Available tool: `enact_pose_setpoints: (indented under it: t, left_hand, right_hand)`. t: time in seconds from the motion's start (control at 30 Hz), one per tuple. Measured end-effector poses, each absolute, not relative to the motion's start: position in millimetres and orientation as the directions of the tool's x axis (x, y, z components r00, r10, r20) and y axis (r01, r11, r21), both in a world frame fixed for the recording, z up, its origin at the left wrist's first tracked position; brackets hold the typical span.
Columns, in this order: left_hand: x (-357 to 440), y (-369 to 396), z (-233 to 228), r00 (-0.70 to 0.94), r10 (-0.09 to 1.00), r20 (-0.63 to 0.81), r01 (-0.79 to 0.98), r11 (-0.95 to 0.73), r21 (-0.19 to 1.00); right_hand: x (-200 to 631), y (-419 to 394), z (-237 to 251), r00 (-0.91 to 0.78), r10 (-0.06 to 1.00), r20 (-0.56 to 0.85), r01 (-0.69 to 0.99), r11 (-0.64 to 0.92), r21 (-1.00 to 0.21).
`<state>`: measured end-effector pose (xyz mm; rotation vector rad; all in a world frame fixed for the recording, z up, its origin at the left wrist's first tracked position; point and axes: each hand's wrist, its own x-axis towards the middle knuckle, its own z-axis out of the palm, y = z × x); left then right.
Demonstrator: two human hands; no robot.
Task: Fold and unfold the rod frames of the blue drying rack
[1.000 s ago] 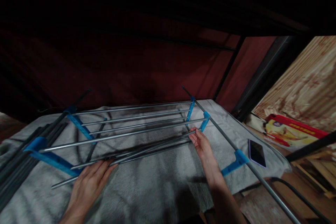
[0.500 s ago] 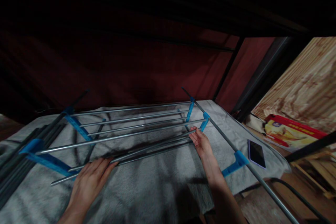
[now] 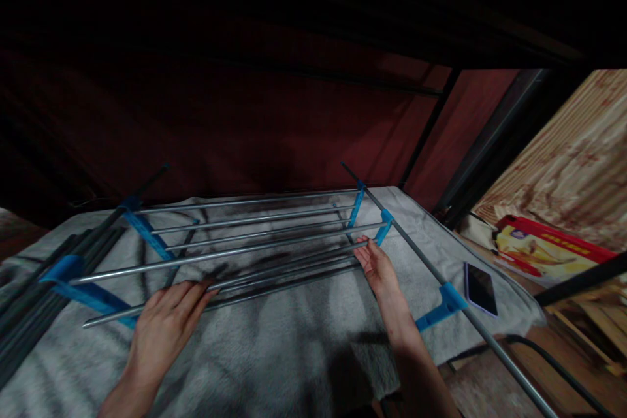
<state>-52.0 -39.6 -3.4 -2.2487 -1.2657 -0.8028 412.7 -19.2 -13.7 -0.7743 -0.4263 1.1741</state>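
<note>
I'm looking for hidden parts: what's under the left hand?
A metal tube runs beneath the left hand, over the grey blanket. The tube's covered stretch and anything else beneath are hidden.

We see our bare left hand (image 3: 169,317) palm-down, fingers bent together in a grip; its thumb seems tucked alongside, though the dim light leaves that uncertain. Our bare right hand (image 3: 379,268) reaches farther forward, palm turned inward, thumb and forefinger pinching. Our bare right forearm (image 3: 407,345) slants in from below.
</note>
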Motion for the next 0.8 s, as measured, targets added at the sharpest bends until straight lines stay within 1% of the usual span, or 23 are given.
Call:
enact_pose_setpoints:
  t: [0.17,0.3,0.37,0.43,0.5,0.57,0.6,0.63,0.67,0.73,0.8]
  left_hand:
    - [-48.0,-39.1,11.0,0.432,0.606,0.668,0.864,-0.49,-0.115]
    - [-47.1,-37.6,16.0,0.447,0.622,0.643,0.859,-0.5,-0.113]
    - [-46.9,-37.0,17.5,0.446,0.628,0.637,0.859,-0.5,-0.109]
    - [-46.5,-36.8,18.9,0.441,0.628,0.642,0.861,-0.498,-0.104]
    - [-46.3,-36.8,19.8,0.443,0.625,0.643,0.861,-0.497,-0.11]
    - [-46.3,-36.7,19.9,0.447,0.628,0.637,0.86,-0.497,-0.114]
    - [-46.4,-36.5,19.7,0.445,0.631,0.636,0.861,-0.496,-0.111]
    - [-46.3,-36.1,19.5,0.441,0.635,0.634,0.862,-0.497,-0.102]
    - [-46.2,-35.6,19.4,0.435,0.637,0.636,0.862,-0.498,-0.091]
    - [-44.9,-34.6,19.7,0.428,0.635,0.643,0.863,-0.499,-0.082]
    - [-42.3,-34.2,21.1,0.439,0.631,0.64,0.864,-0.492,-0.107]
  right_hand:
    - [412.6,-20.8,-11.3,0.358,0.929,-0.096,-0.637,0.167,-0.753]
    - [412.3,-25.4,-10.1,0.342,0.935,-0.098,-0.603,0.138,-0.786]
    - [414.1,-28.2,-13.2,0.34,0.934,-0.108,-0.552,0.105,-0.827]
    - [417.9,-31.2,-18.6,0.399,0.911,-0.104,-0.456,0.098,-0.884]
    - [423.4,-33.9,-24.2,0.541,0.841,-0.035,-0.291,0.148,-0.945]
    - [429.2,-35.7,-27.6,0.684,0.722,0.103,-0.078,0.213,-0.974]
    - [431.8,-36.0,-27.9,0.724,0.669,0.168,0.01,0.233,-0.972]
    - [434.0,-35.6,-27.4,0.738,0.641,0.211,0.064,0.245,-0.967]
    - [435.6,-34.7,-26.2,0.733,0.641,0.23,0.081,0.253,-0.964]
    - [437.0,-31.5,-22.9,0.689,0.689,0.224,0.048,0.266,-0.963]
    - [436.8,-28.2,-20.3,0.64,0.736,0.219,0.012,0.276,-0.961]
